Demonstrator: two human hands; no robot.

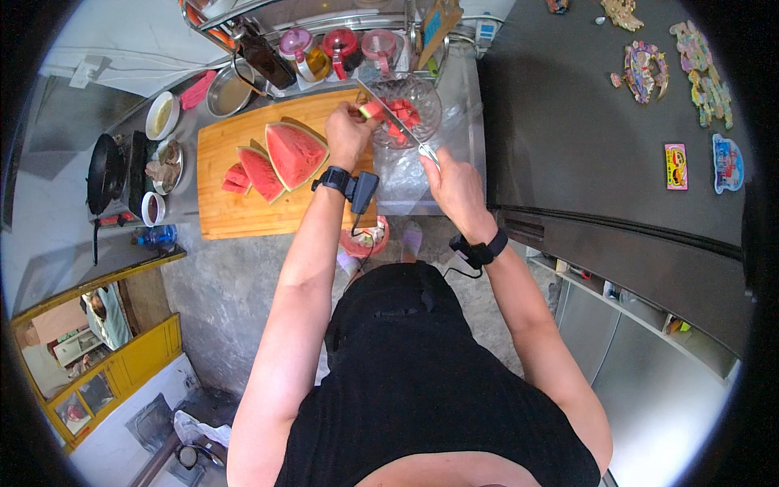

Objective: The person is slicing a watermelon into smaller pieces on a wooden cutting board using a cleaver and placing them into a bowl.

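My left hand (349, 135) holds a small piece of watermelon with rind (372, 109) at the near-left rim of a clear bowl (431, 100). A knife (389, 112) is gripped by its handle in my right hand (453, 185), its blade slanting over the bowl against that piece. Red watermelon cubes (403, 115) lie in the bowl. On the wooden cutting board (328, 213) rest a large watermelon wedge (294, 155), a thinner wedge (261, 173) and smaller cut pieces (236, 179).
Behind the board stand a metal bowl (229, 96), a dark bottle (265, 58) and several lidded jars (341, 49). Dishes (163, 115) and a black pan (104, 173) are at left. A dark refrigerator (566, 122) borders the counter at right. A pink basin (371, 240) sits on the floor.
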